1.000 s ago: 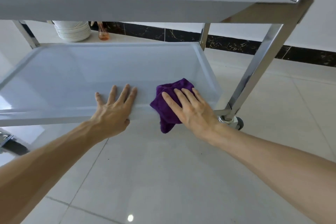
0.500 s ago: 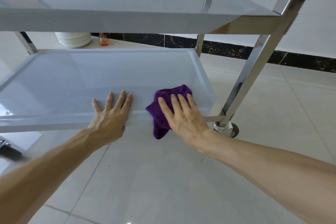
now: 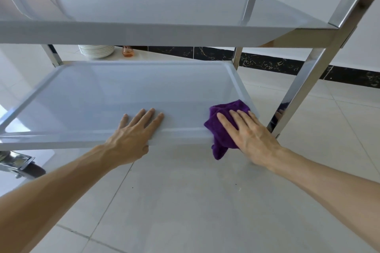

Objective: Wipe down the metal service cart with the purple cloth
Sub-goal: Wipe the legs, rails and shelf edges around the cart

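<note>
The right hand [image 3: 249, 135] lies flat on the purple cloth [image 3: 223, 129], fingers straight and slightly spread, pressing it onto the near right corner of the metal service cart's lower shelf [image 3: 127, 96]; this grip is apart, not curled round the fabric. The cloth is bunched under the palm: part of it lies on the shelf surface ahead of the fingertips, up against the raised right rim, and a loose fold hangs below the palm, over the shelf's front edge toward the floor. Just beyond the little-finger side of that hand stands the cart's near right upright post [image 3: 304, 88], polished enough to carry a dim reflection of the cloth and fingers. To the thumb side, well apart from the cloth, the left hand [image 3: 131, 137] rests palm down on the same shelf, its fingers straight on the surface and its thumb tucked under the front lip; its grip is likewise apart and holds nothing. Above both hands runs the cart's upper shelf [image 3: 144, 33], seen from its front edge. Left of and below the left wrist, a caster wheel [image 3: 26, 167] sits on the pale tiled floor [image 3: 185, 201]. Far ahead of the left fingertips, past the shelf's back edge, a stack of white plates [image 3: 96, 50] and a small orange bottle [image 3: 128, 51] stand near the wall.
</note>
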